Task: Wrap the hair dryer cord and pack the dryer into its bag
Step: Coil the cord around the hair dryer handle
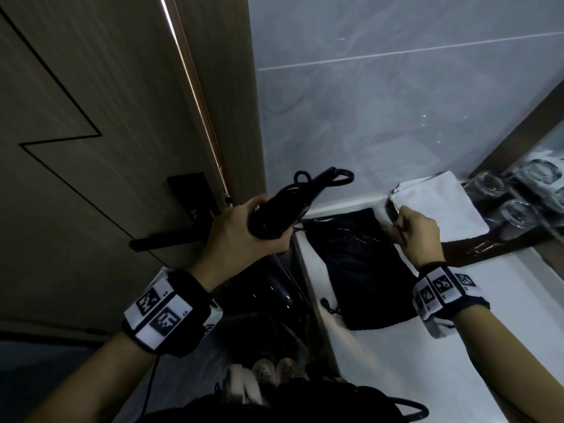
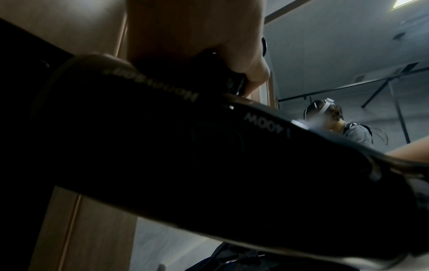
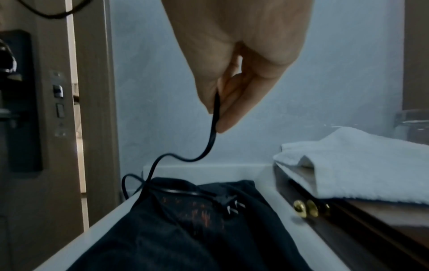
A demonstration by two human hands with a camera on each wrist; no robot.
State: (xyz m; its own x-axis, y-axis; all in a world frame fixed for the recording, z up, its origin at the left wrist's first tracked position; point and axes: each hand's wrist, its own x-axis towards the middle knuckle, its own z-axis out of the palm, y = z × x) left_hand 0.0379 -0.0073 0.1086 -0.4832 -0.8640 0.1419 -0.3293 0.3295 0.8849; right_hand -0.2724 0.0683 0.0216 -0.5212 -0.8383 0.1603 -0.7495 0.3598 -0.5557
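White desk (image 1: 396,346) carries the black bag (image 1: 363,270); left hand (image 1: 241,236) grips the hair dryer (image 1: 283,209), right hand (image 3: 234,60) pinches its cord (image 3: 210,143)

The right hand (image 3: 234,60) pinches the black cord (image 3: 210,139) between thumb and fingers, the cord curling down to its plug (image 3: 226,202) lying on the dark bag (image 3: 185,234) on the white worktop (image 3: 206,169), a folded towel (image 3: 362,165) beside it.
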